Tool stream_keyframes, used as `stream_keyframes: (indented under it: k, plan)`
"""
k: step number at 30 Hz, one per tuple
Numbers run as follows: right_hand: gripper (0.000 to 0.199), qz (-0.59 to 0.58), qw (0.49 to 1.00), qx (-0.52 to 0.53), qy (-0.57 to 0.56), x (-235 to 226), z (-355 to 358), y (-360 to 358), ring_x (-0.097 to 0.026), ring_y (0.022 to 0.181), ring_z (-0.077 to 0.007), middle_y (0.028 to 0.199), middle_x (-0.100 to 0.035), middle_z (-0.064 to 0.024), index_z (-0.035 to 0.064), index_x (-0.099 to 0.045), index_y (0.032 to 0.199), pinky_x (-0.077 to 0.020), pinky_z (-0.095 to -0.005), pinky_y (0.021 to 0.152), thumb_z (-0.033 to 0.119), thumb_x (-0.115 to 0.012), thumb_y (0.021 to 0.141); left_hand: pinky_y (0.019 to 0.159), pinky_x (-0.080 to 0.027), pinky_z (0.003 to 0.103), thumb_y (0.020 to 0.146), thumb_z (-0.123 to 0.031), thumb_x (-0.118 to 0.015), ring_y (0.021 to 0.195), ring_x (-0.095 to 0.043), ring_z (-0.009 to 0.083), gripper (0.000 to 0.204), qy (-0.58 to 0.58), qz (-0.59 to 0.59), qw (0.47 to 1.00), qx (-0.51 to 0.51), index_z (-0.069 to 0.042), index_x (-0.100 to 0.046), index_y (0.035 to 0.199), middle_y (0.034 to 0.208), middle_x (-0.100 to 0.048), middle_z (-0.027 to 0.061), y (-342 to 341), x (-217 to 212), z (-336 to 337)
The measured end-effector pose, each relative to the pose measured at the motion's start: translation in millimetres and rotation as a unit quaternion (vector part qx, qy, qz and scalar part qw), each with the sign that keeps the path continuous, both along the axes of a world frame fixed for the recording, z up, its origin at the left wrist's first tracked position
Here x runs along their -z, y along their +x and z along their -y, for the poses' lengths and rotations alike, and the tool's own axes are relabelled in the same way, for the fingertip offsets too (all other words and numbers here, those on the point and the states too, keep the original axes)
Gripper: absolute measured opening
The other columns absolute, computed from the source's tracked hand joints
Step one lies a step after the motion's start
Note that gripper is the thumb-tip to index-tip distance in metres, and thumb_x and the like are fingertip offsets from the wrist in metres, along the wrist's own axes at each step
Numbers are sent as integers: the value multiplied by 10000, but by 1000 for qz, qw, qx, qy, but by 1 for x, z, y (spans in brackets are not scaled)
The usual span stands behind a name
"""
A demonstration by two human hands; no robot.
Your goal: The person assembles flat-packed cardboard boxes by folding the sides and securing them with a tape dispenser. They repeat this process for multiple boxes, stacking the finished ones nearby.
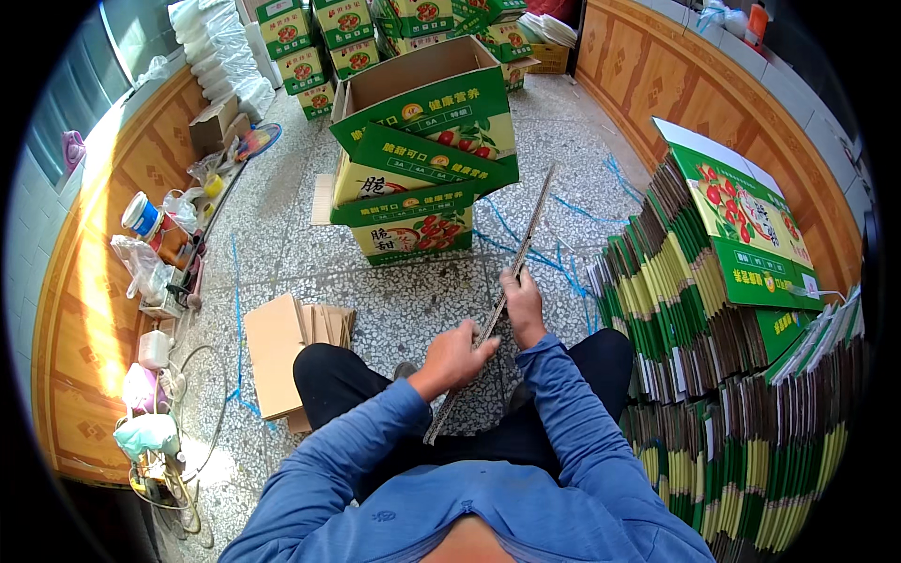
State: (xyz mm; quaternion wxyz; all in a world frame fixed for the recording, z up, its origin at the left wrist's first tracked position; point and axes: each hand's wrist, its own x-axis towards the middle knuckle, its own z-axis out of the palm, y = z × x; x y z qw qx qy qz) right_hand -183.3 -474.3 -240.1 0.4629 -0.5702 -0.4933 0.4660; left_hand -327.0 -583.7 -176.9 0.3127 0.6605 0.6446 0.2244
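Observation:
A thin, flat piece of cardboard (527,232), seen edge-on, slants from the floor area ahead down between my knees. It looks like a flat-folded carton; its faces are hidden from view. My right hand (525,306) grips it around the middle. Lower along the edge, my left hand (454,358) is closed on it, thumb lying across. Straight ahead, opened green and yellow cartons (418,230) printed with red fruit sit stacked on the floor, the upper one tilted with its top open.
Tall stacks of flat-folded cartons (671,291) stand close at my right, one printed carton (746,220) leaning on top. Brown cardboard sheets (272,352) lie by my left knee. Blue strapping (587,214) trails over the speckled floor. Bags, bottles and cables line the left wall; made-up cartons (347,23) stand behind.

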Motion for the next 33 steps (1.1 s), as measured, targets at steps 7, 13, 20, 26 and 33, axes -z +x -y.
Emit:
stream_keyframes:
  k: [7, 13, 20, 26, 33]
  plan:
    - [914, 7, 1000, -23, 13, 11, 12, 1, -418, 1252, -420, 1372, -364, -309, -18, -229, 1480, -341, -437, 1038, 637, -483, 895, 504, -504, 326, 799, -666, -608, 830, -654, 233, 778, -222, 237, 943, 80, 12, -572, 1180, 1073, -636, 156, -25, 25, -86]
    - [859, 39, 999, -16, 8, 11, 16, 15, -409, 1260, -427, 1367, -387, -293, 10, -243, 1485, -337, -433, 1042, 634, -419, 923, 780, -526, 449, 757, -293, -752, 1166, -540, 329, 797, -230, 231, 934, 146, 53, -379, 1371, 1336, -480, 228, 3, -15, -144]
    - [808, 28, 1000, -5, -10, 9, 15, 4, -235, 1390, -434, 1493, -246, -291, 49, -260, 1490, -248, -455, 1119, 618, -405, 934, 1025, -348, 558, 823, -560, -659, 1309, -386, 367, 834, -253, 287, 917, 109, -4, -405, 1391, 1397, -427, 206, 32, -3, -183]
    - [798, 42, 998, 39, 32, 5, 23, 25, -444, 1254, -410, 1353, -445, -289, -36, -332, 1433, -361, -432, 1038, 512, -555, 899, 674, -527, 443, 793, -322, -696, 785, -679, 307, 478, -57, 44, 992, 107, 65, -645, 1068, 900, -695, 173, 24, -8, -210]
    - [274, 335, 941, 14, -38, -23, 3, 22, -649, 836, -440, 849, -647, -298, -65, -632, 812, -525, -488, 753, 182, -575, 708, 879, -512, 423, 759, -156, -578, 1023, -636, 369, 293, -9, -233, 967, 100, 7, -702, 969, 1061, -655, 246, 56, -16, -205]
